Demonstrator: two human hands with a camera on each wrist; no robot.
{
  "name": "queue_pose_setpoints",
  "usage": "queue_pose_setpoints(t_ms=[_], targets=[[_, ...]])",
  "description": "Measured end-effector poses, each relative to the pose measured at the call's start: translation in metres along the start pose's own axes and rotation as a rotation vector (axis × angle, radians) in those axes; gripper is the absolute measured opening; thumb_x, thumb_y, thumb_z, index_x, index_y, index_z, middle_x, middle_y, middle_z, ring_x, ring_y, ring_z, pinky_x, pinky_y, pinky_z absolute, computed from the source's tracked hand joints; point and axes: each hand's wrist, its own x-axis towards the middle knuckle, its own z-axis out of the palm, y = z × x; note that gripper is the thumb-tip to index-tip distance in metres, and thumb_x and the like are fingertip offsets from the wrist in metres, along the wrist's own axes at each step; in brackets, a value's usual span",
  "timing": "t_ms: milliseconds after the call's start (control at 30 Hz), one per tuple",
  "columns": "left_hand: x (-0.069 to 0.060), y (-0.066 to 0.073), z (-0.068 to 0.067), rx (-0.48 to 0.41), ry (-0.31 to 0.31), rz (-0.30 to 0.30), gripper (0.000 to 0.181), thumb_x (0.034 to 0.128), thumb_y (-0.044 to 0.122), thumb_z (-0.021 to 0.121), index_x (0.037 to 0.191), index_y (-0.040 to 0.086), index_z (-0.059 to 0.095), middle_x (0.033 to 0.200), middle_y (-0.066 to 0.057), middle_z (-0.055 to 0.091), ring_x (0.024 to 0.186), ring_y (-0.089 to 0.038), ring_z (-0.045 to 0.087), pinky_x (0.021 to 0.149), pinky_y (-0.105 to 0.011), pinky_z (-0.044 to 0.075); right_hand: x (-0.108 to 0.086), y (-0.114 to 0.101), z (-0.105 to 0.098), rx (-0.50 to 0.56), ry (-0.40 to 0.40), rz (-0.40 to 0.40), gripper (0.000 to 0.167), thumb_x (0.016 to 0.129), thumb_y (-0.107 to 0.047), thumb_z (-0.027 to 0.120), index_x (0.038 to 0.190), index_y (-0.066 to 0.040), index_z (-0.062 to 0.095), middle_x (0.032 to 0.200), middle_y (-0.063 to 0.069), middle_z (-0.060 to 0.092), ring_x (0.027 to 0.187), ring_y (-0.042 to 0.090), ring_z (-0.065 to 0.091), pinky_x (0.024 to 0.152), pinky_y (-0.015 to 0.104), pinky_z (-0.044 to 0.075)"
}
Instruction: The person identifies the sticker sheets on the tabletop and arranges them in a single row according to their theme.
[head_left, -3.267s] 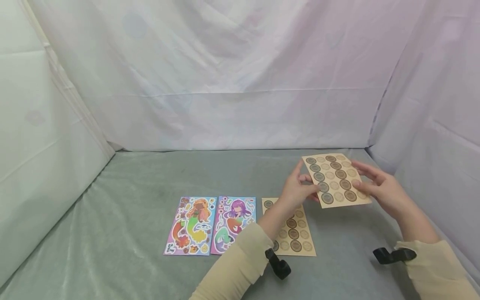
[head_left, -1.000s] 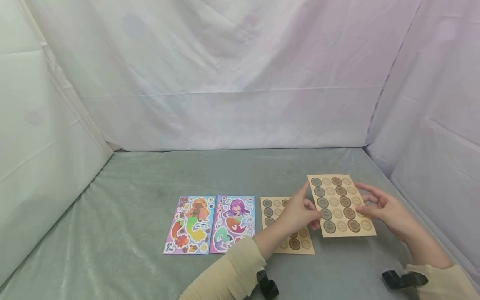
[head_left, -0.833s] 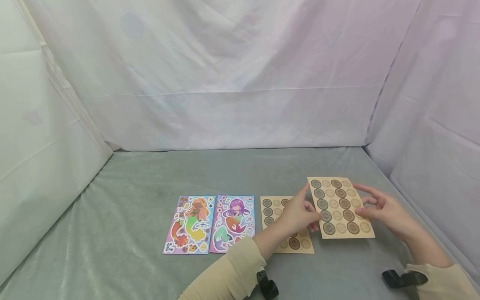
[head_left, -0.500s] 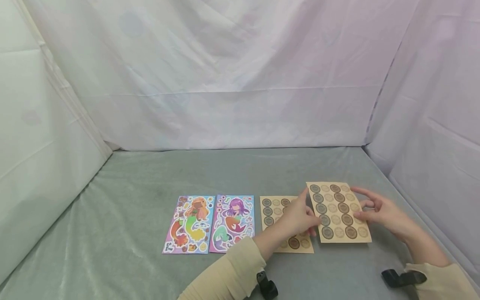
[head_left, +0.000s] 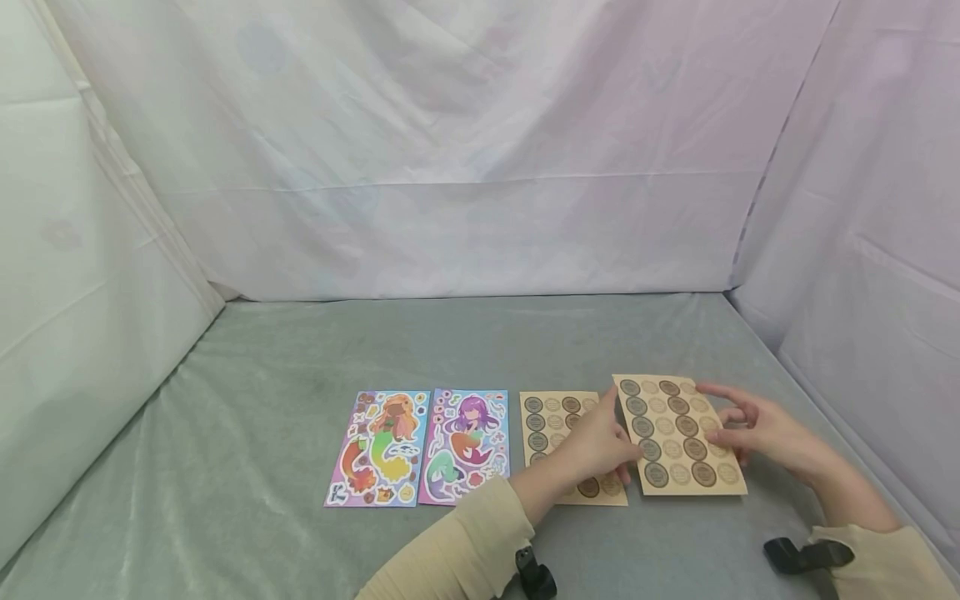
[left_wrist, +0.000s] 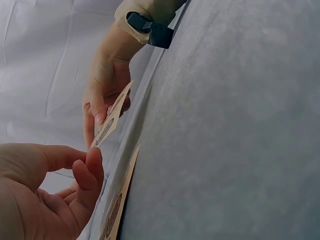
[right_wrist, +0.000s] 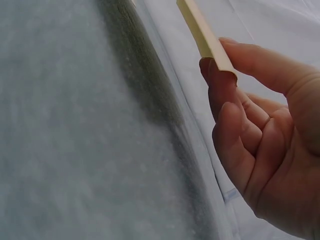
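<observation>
A tan sticker sheet [head_left: 678, 433] with rows of round brown and pale stickers is held just above the cloth, at the right of the head view. My left hand [head_left: 597, 443] pinches its left edge between thumb and fingers. On the opposite edge my right hand [head_left: 768, 425] pinches it too, thumb on top; the right wrist view shows the sheet's edge [right_wrist: 212, 42] between thumb and fingers. A second tan sticker sheet [head_left: 553, 407] lies flat to the left, partly covered by my left hand and forearm. In the left wrist view, the held sheet [left_wrist: 112, 117] is tilted above the surface.
Two colourful mermaid sticker sheets, one with an orange-haired figure [head_left: 382, 450] and one with a purple-haired figure [head_left: 468, 442], lie side by side left of the tan ones. Grey cloth [head_left: 262, 417] covers the table. White curtains [head_left: 465, 167] stand behind and at both sides.
Both hands have lowered the tan sheet from high up toward the cloth and nearer to me. It now hangs flatter, right of the second tan sheet. The other sheets stay put.
</observation>
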Motion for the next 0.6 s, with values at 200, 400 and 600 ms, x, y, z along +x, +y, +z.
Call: queue_pose_setpoints(t_ms=[200,400,600], targets=[[-0.0013,-0.0017,0.0017,0.001,-0.026,-0.022,0.094,0.0814,-0.002,0.070,0.154,0.006,0.010,0.056,-0.006,0.063,0.035,-0.015,0.053,0.033,-0.025,0.044,-0.0003,0.0019,0.0009,-0.039,-0.019,0.035,0.071,0.086,-0.004,0.068,0.144,0.004,0.028,0.082,0.011,0.067,0.055,0.014,0.059,0.044,0.032,0.049],[-0.0003,-0.0037,0.0019,-0.003,-0.053,-0.028,0.094,0.0806,-0.004,0.069,0.153,0.004,0.010,0.057,-0.007,0.063,0.034,-0.015,0.053,0.033,-0.028,0.047,0.0008,0.0019,0.0008,-0.047,-0.037,0.063,0.073,0.086,-0.005,0.068,0.143,0.008,0.024,0.082,0.010,0.066,0.053,0.013,0.056,0.044,0.031,0.049],[0.0006,-0.0047,0.0018,-0.017,-0.068,-0.041,0.093,0.0800,-0.005,0.068,0.153,0.004,0.011,0.056,-0.008,0.062,0.035,-0.016,0.053,0.034,-0.030,0.048,0.0025,0.0042,0.0007,-0.050,-0.050,0.091,0.077,0.086,-0.005,0.069,0.144,0.010,0.020,0.080,0.008,0.065,0.053,0.012,0.056,0.043,0.031,0.048]])
